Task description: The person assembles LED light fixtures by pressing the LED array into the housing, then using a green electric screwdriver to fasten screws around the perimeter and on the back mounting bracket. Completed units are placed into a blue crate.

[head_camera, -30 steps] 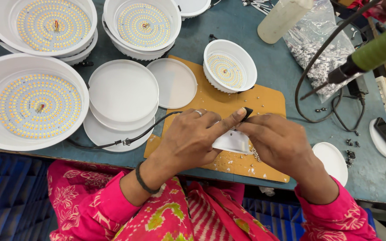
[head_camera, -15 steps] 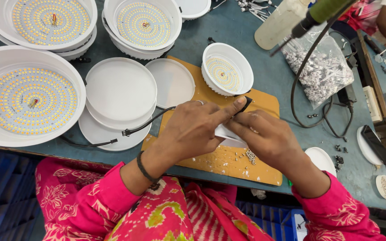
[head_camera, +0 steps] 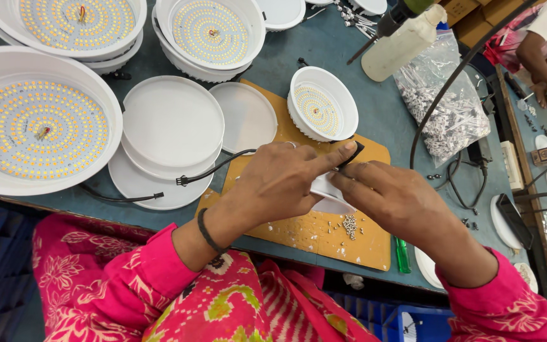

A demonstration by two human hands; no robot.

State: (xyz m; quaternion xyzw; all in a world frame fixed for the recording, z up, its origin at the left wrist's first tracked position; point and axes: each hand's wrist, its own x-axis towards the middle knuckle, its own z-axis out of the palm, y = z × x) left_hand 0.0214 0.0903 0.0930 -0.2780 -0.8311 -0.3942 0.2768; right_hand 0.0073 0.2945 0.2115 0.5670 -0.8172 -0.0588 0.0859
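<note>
Head view: small white round plastic lamp part (head_camera: 332, 196), mostly hidden between both hands, held just above the orange-brown wooden work board (head_camera: 299, 231). Left hand (head_camera: 280, 183) closed over it from the left, forefinger stretched out onto a small black connector piece (head_camera: 353, 152). Right hand (head_camera: 394, 199) gripping from the right, fingers curled narrowly around the part's edge. Thin black cable (head_camera: 213, 171) trailing left from under the left hand. Little heap of silvery screws (head_camera: 349, 225) on the board just below. Small white round lamp housing with a yellow diode disc (head_camera: 321, 104) at the board's far edge. Around, on the blue-green tabletop (head_camera: 381, 120), stacked white discs (head_camera: 171, 126), large diode-studded housings (head_camera: 39, 120), clear bag of small metal parts (head_camera: 444, 107).
</note>
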